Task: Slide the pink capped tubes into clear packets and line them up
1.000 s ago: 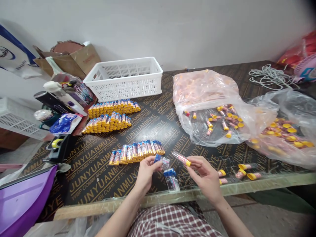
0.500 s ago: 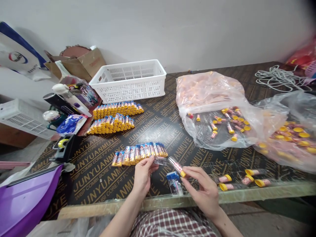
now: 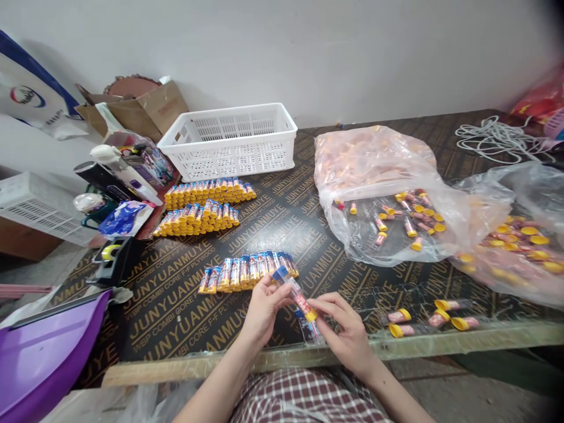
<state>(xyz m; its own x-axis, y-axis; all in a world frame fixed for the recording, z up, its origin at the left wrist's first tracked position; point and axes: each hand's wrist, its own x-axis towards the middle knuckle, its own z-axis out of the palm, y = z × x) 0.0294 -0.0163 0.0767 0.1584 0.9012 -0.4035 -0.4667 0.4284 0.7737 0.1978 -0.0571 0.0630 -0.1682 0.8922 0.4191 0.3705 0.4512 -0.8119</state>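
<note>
My left hand (image 3: 263, 311) is closed on a clear plastic sleeve (image 3: 281, 275) with a blue printed end. My right hand (image 3: 348, 335) pinches the yellow-capped end of a clear tube (image 3: 303, 304) with pink and red contents. Tube and sleeve meet end to end between my hands; how far one sits inside the other I cannot tell. Below them a small pile of blue-printed sleeves (image 3: 307, 330) lies near the table edge, partly hidden by my right hand. Just beyond my left hand is a row of sleeved tubes (image 3: 244, 270) with blue tops and yellow caps.
Two stacks of sleeved tubes (image 3: 198, 220) lie before a white plastic basket (image 3: 229, 154). Plastic bags of tubes (image 3: 374, 158) rest at the right, with several loose tubes (image 3: 438, 318) near the edge. A tape dispenser (image 3: 112, 261) and purple dustpan (image 3: 53, 346) are at the left.
My right hand has moved left with the tube, bringing it to the sleeve. My left hand has raised and turned the sleeve, so its blue end now shows.
</note>
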